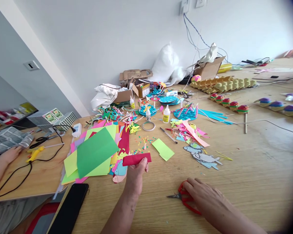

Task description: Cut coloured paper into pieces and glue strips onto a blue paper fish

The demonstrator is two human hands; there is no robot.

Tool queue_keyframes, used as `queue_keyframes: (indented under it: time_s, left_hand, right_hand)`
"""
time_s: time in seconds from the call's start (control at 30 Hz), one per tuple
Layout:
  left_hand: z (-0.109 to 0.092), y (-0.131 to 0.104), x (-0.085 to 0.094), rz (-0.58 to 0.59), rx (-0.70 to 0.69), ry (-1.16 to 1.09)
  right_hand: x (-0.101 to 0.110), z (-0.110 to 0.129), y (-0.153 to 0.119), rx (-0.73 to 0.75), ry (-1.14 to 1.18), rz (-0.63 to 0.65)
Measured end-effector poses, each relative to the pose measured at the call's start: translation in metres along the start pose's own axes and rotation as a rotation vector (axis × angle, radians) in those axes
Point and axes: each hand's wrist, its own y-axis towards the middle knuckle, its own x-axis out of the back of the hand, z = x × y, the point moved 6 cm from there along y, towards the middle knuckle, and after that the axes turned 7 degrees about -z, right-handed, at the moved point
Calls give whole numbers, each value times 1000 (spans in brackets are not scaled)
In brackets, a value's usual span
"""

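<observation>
The paper strip [135, 159] is crimson, the scissor handles [190, 209] orange-red, the fish cutouts [207, 158] apparently grey-blue

No lettering legible. Beyond the fingers of the left hand [136, 172]: glue bottle [166, 116], yellow label, print too small; small white bottle [148, 115], dark label, likewise. Farther beyond: carton [145, 92], markings unreadable.

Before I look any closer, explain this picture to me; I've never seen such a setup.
There is no machine here: a camera worn on a person's head looks forward and down at their bare hands. The left hand holds a piece of red paper; the right hand is on the handles of red scissors. On the wooden table lie coloured sheets, fish cutouts and a phone. At the far left is another person's hand.
</observation>
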Motion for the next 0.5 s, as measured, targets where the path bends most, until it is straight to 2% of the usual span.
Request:
queue_keyframes:
  time_s: [0.13, 0.23, 0.37, 0.5]
  left_hand:
    - [-7, 0, -6, 22, -35, -14]
    - [-10, 1, -2, 4, -56, 2]
    - [-6, -1, 1, -7, -54, 49]
    - [1, -7, -11, 19, -35, 108]
  right_hand:
    - [0, 3, 2, -27, -58, 25]
    - [-1, -7, -1, -61, 58, 2]
    - [7, -18, -4, -126, 500, -99]
    - [25, -5, 6, -282, 1116, -120]
